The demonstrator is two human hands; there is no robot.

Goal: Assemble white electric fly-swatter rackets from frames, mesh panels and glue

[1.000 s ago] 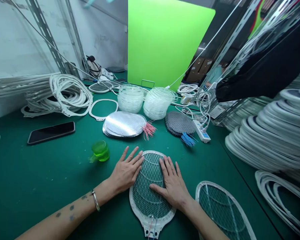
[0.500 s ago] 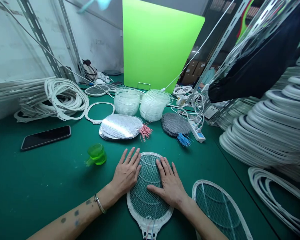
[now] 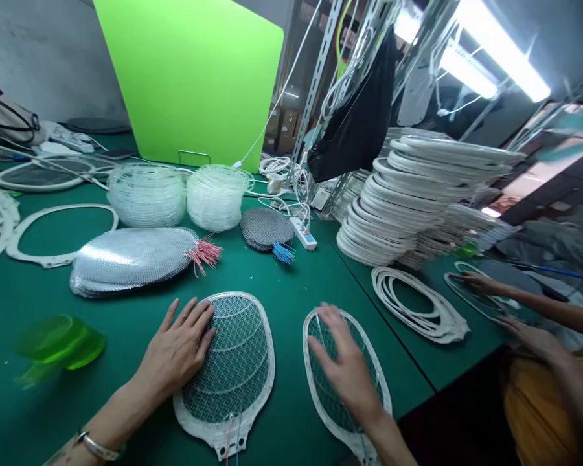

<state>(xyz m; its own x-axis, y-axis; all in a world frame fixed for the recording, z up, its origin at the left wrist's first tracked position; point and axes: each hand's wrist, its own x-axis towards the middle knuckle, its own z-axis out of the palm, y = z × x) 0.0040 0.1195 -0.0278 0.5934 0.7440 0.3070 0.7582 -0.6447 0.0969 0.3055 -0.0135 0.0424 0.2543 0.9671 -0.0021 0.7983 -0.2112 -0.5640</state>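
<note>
My left hand (image 3: pixel 179 349) lies flat with its fingers stretched over the left rim of a racket-shaped mesh frame (image 3: pixel 233 356), which has a white border and a green-looking net. A red and a blue wire run from its neck. Over a second mesh frame (image 3: pixel 315 375) on the right hovers my right hand (image 3: pixel 344 362), blurred, fingers apart and nothing in them. I cannot tell whether it touches that frame. A transparent green tool (image 3: pixel 61 343), smeared by motion, sits left of my left hand.
Silvery mesh sheets (image 3: pixel 131 259) with red wires and dark mesh sheets (image 3: pixel 267 228) with blue wires lie behind. Tubing coils (image 3: pixel 146 197), a power strip (image 3: pixel 303 234), stacked white frames (image 3: pixel 393 200) and loose white frames (image 3: pixel 418 307) surround them. A co-worker's hands (image 3: pixel 480 285) work at far right.
My right hand has left the first mesh frame and moved right over the second one. The view has turned right, bringing a co-worker into sight. My left hand stays on the first frame.
</note>
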